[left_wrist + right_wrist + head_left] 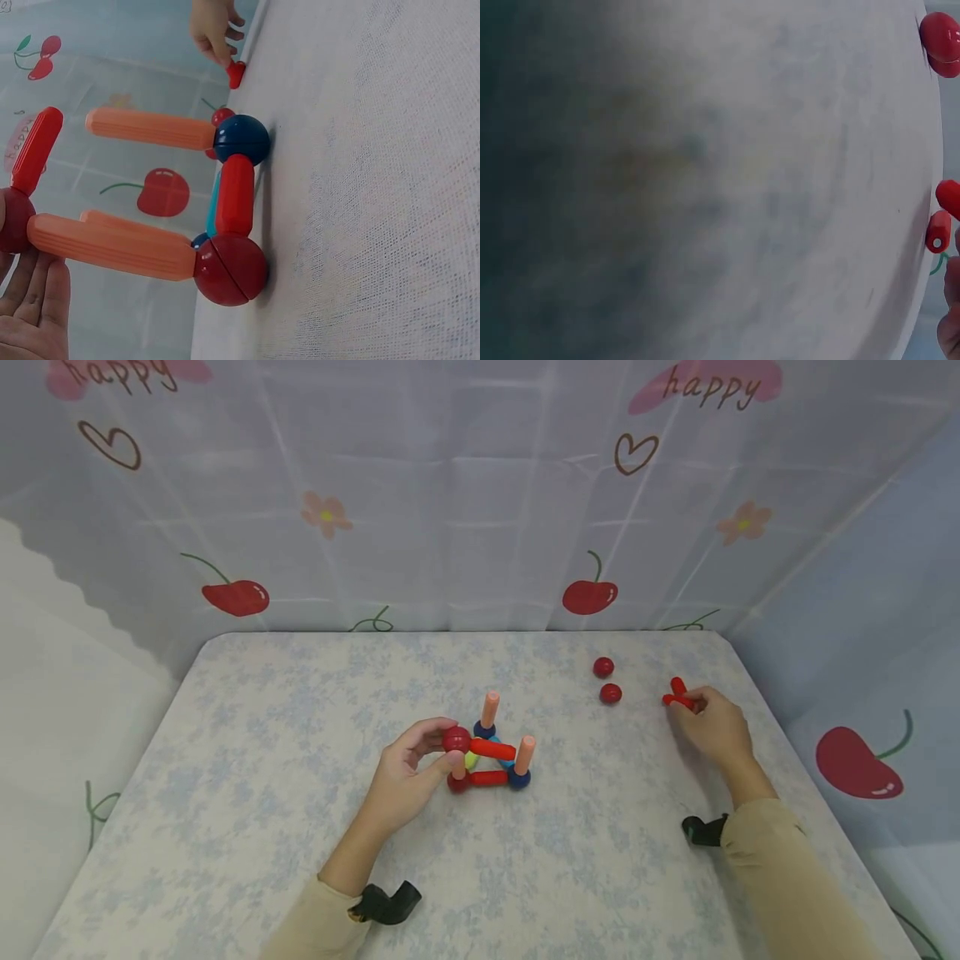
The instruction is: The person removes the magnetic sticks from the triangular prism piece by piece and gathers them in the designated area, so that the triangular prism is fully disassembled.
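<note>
My left hand (408,777) grips a red ball (456,739) at an upper corner of a frame of rods and balls. From that ball a red rod (492,749) sticks out sideways, its far end free in the left wrist view. An orange rod (112,246) joins it to a lower red ball (231,270). Two more orange rods (491,710) stand upright on dark blue balls (519,777). At the table's right, my right hand (716,727) pinches a red rod (949,196). Another red rod (938,231) lies on the table beside it.
Two loose red balls (603,667) lie on the table between the frame and my right hand. A patterned cloth covers the table (300,693). Curtains with cherries (450,527) hang behind and at the sides.
</note>
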`<state>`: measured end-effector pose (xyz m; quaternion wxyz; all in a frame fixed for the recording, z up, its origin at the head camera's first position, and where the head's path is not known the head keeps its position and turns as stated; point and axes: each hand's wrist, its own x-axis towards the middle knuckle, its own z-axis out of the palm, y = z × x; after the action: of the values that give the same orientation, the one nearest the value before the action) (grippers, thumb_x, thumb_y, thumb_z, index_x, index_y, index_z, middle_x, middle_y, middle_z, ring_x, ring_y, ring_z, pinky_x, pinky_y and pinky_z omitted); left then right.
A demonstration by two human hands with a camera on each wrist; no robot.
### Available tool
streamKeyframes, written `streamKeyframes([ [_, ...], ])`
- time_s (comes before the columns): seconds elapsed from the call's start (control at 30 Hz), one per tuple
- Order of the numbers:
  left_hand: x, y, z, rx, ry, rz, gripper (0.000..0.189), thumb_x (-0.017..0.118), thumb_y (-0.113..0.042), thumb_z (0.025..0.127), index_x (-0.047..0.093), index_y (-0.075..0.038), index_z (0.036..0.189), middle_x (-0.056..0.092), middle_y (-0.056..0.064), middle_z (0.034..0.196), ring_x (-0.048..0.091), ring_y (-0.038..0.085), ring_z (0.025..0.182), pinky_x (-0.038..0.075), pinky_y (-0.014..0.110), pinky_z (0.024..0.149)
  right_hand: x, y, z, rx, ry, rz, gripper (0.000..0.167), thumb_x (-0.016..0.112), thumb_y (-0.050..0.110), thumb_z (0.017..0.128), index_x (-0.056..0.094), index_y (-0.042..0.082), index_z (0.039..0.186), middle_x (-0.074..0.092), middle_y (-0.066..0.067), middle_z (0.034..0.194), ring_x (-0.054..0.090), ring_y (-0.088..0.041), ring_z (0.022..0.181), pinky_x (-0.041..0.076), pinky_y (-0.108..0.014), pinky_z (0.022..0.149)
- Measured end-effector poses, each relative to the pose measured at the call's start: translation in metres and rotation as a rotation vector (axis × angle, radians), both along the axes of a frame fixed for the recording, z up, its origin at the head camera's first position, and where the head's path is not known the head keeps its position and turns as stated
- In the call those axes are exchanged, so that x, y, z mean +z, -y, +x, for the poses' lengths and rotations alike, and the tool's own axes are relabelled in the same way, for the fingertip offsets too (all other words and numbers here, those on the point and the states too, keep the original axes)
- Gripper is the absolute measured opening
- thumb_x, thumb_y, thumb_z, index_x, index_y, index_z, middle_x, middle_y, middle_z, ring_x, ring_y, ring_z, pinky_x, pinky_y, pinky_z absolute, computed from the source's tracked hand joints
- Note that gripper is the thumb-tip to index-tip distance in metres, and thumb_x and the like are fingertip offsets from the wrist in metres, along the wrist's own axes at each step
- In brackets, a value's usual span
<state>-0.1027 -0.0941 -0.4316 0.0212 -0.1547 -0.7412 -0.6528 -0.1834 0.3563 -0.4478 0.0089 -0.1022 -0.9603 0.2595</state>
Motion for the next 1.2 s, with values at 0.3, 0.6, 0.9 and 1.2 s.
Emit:
streamKeyframes([
  [0.3,-0.001,-0.001,-0.001,0.006,-0.002,0.000,0.041,0.072,-0.015,0.091,0.059,-0.004,0.129,0.069,0.007,0.121,0.065,0.015,0.107,0.048,0.025,0.102,-0.006,0.007,-0.022,-0.067,0.016,0.097,0.042,0.057,0.035,0.098,0.055,-0.002,0.119,0.061,-0.020,0.101,0.059,-0.034,0.082,0.042,-0.035,0.060],
  [0.6,-0.004,-0.002,-0.002,0.003,-0.016,-0.002,0.039,0.070,-0.015,0.093,0.059,-0.003,0.129,0.068,0.008,0.122,0.065,0.015,0.107,0.048,0.027,0.102,-0.005,0.013,-0.035,-0.093,0.130,0.189,0.043,0.059,0.040,0.096,0.055,0.000,0.110,0.061,-0.021,0.100,0.059,-0.033,0.079,0.044,-0.038,0.058],
  [0.9,-0.003,-0.006,-0.003,0.034,-0.007,0.000,0.040,0.073,-0.016,0.091,0.059,-0.007,0.127,0.067,0.002,0.120,0.065,0.015,0.105,0.046,0.033,0.107,-0.006,0.013,-0.034,-0.103,0.149,0.189,0.052,0.067,0.042,0.092,0.054,-0.002,0.117,0.059,-0.019,0.099,0.055,-0.033,0.080,0.042,-0.038,0.061],
  [1.2,-0.002,-0.008,0.000,0.053,0.022,0.021,0.040,0.076,-0.018,0.088,0.059,-0.010,0.124,0.067,0.002,0.115,0.065,0.017,0.103,0.046,0.030,0.106,-0.001,0.016,-0.029,-0.052,0.079,0.162,0.057,0.061,0.045,0.095,0.051,-0.002,0.127,0.058,-0.022,0.104,0.056,-0.035,0.085,0.045,-0.042,0.063],
])
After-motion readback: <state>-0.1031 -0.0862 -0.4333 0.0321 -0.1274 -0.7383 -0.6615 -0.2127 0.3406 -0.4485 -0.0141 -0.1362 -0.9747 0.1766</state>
